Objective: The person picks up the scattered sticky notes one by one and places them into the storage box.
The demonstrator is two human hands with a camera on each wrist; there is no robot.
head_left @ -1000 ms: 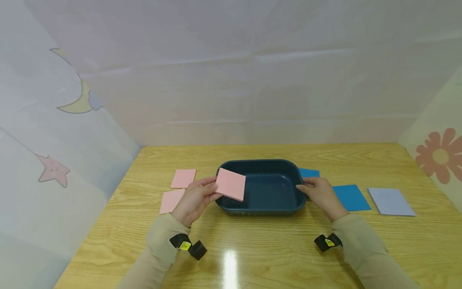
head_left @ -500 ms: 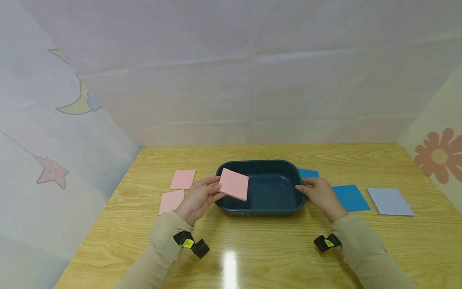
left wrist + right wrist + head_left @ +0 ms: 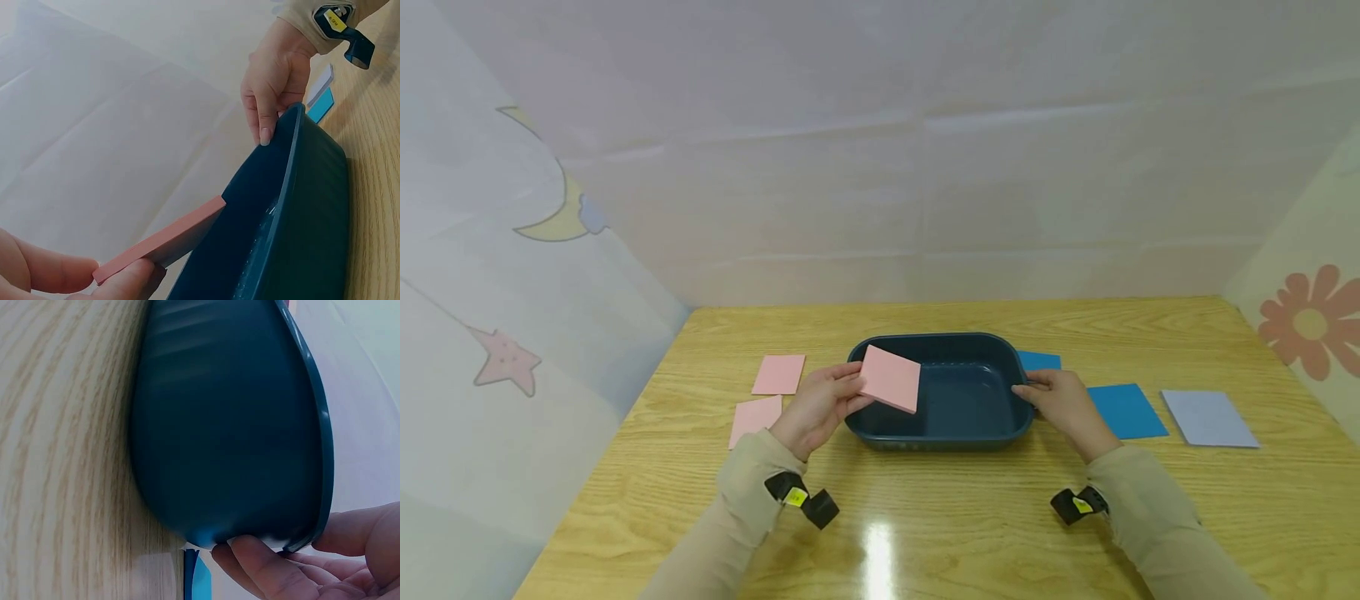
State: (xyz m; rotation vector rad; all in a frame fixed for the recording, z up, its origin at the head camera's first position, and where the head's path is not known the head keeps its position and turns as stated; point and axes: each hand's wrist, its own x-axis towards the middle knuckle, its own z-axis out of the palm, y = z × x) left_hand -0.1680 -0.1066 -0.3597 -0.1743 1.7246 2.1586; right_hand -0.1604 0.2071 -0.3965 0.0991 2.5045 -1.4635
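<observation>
Pink pad poised over the tub

Left hand (image 3: 812,410) pinches a square pink foam pad (image 3: 891,379) by its near edge, tilted above the left rim of the dark blue plastic tub (image 3: 970,417). Nothing lies inside yet! Right hand (image 3: 1062,400) curls round the tub's right rim, steadying it on the wooden worktop (image 3: 925,517). Two pink pads (image 3: 767,393), two blue pads (image 3: 1126,410) and a grey pad (image 3: 1210,418) wait outside.
</observation>
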